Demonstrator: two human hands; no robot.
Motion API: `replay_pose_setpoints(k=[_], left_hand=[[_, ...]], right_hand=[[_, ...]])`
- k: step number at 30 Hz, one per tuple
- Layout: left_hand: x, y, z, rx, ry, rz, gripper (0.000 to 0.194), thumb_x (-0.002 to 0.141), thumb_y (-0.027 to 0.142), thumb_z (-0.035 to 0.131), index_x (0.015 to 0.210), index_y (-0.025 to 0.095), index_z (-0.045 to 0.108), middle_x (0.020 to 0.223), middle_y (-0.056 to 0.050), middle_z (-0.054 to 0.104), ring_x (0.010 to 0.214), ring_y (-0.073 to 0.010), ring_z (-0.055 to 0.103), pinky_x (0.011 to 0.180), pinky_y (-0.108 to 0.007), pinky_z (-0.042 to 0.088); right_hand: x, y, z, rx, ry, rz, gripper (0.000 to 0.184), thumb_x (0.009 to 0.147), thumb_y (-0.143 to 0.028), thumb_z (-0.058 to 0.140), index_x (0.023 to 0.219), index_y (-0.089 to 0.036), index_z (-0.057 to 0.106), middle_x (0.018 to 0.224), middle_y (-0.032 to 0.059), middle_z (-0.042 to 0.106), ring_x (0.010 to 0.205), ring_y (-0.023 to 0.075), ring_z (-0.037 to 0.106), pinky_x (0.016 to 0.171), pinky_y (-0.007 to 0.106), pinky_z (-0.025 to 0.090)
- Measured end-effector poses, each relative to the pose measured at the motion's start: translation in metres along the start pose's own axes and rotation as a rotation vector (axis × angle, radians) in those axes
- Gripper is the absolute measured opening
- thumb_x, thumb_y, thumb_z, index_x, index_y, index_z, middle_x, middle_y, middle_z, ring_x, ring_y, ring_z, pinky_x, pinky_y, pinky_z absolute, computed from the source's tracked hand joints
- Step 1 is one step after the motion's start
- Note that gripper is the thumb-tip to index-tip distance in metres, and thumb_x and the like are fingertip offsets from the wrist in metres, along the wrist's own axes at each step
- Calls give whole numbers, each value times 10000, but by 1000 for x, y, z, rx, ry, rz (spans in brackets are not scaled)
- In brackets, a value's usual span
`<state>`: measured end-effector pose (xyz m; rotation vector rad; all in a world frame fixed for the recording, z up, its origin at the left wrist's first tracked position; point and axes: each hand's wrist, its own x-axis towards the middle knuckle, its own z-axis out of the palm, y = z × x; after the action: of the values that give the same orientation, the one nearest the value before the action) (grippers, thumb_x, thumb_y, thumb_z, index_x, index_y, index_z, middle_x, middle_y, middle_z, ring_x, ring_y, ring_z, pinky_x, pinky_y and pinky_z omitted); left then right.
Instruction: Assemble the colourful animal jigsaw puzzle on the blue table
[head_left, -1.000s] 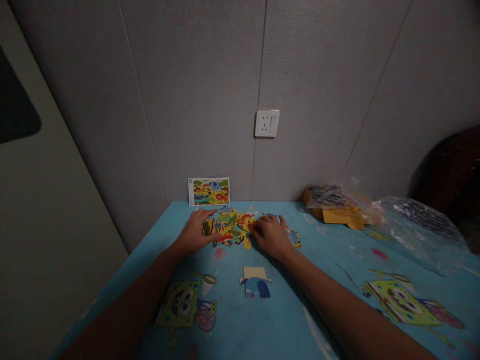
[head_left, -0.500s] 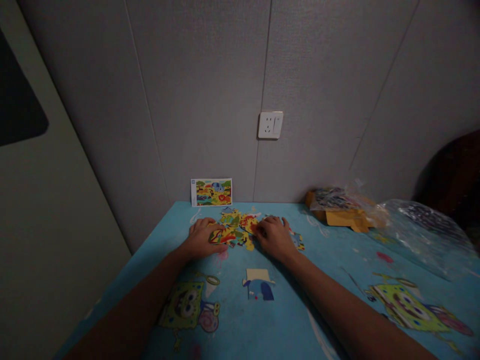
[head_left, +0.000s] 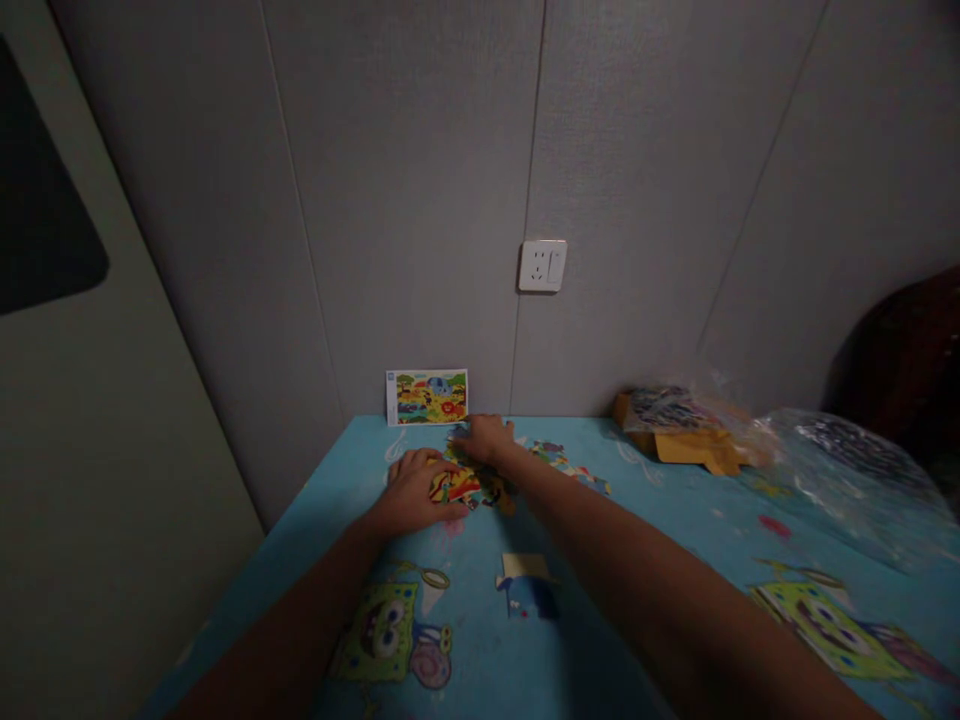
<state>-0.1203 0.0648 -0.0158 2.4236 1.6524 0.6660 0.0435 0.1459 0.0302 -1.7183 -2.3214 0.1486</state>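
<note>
Colourful jigsaw puzzle pieces [head_left: 496, 492] lie in a loose cluster on the table. My left hand [head_left: 417, 492] curls around a red and yellow puzzle piece [head_left: 456, 486], with its thumb and fingers at opposite edges. At the back of the cluster, my right hand [head_left: 484, 440] has its fingers closed down at a grey-blue puzzle piece [head_left: 457, 433]. Its fingertips are partly hidden. More puzzle pieces [head_left: 592, 482] are just beyond my right forearm. Nearer to me, between my forearms, sits a separate blue and cream piece [head_left: 529, 590].
A picture card [head_left: 427, 398] of animals leans against the wall behind the cluster. Clear plastic wrapping [head_left: 847, 490] and an orange-brown package [head_left: 686, 447] occupy the back right. The blue tablecloth [head_left: 465, 655] has printed cartoon figures. A socket [head_left: 542, 266] is on the wall.
My right hand has moved left and back, from the cluster's right side to its far edge. My left hand stays around the same piece. The view has tilted slightly upward.
</note>
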Motion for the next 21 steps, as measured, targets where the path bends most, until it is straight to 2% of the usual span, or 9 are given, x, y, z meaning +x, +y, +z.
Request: replay_pose_setpoints(k=[4, 7, 10, 14, 15, 17, 19, 21], left_hand=[[-2, 4, -3, 8, -19, -16, 672, 655, 653, 729, 1225, 312, 631, 1300, -83, 526, 1233, -327, 430, 1046, -495, 316], [-3, 5, -5, 13, -18, -27, 667, 653, 640, 738, 1227, 316, 632, 1300, -85, 526, 1244, -336, 422, 1056, -512, 304], [-5, 9, -8, 2, -12, -12, 717, 621, 645, 762, 1246, 322, 622, 1320, -95, 515, 1261, -356, 402, 1061, -538, 295], [-10, 34, -6, -144, 35, 96, 880, 618, 603, 796, 1388, 308, 487, 1317, -95, 532, 1263, -324, 416, 1078, -496, 321], [-11, 42, -3, -196, 47, 123, 847, 657, 574, 786, 1398, 309, 475, 1309, -90, 540, 1257, -307, 432, 1077, -475, 337], [-14, 59, 2, -296, 76, 174, 658, 760, 487, 739, 1353, 299, 528, 1276, -72, 579, 1228, -272, 479, 1074, -439, 360], [-15, 70, 6, -386, 115, 188, 485, 833, 385, 683, 1293, 268, 583, 1231, -63, 622, 1165, -243, 539, 1048, -407, 398], [-15, 73, 7, -446, 150, 177, 404, 859, 306, 640, 1253, 226, 611, 1170, -69, 655, 1074, -224, 592, 986, -376, 451]], right_hand=[[11, -7, 1, -2, -20, 15, 427, 764, -417, 680, 1117, -178, 669, 1156, 181, 678, 1132, 347, 583, 952, 511, 380], [-4, -3, -9, 11, 46, -4, 461, 785, -412, 669, 1185, -184, 635, 1177, 161, 670, 1148, 317, 578, 979, 466, 371], [-44, 16, -21, 53, 141, -28, 452, 844, -401, 605, 1239, -182, 589, 1173, 129, 669, 1122, 262, 590, 955, 387, 397], [-113, 52, -18, 307, 335, -156, 384, 803, -409, 663, 1103, -173, 629, 1078, 110, 680, 1025, 249, 608, 904, 362, 437], [-127, 59, -15, 334, 338, -170, 391, 794, -415, 673, 1099, -176, 625, 1065, 110, 675, 1002, 252, 609, 885, 370, 448], [-146, 67, -9, 395, 320, -189, 506, 757, -425, 713, 1179, -175, 589, 1051, 112, 666, 963, 251, 609, 853, 376, 465], [-153, 67, -8, 457, 302, -215, 621, 740, -423, 735, 1275, -176, 538, 1093, 122, 651, 980, 248, 599, 858, 371, 466], [-153, 65, -12, 523, 271, -241, 750, 725, -418, 755, 1372, -177, 463, 1131, 126, 638, 977, 236, 596, 847, 352, 466]])
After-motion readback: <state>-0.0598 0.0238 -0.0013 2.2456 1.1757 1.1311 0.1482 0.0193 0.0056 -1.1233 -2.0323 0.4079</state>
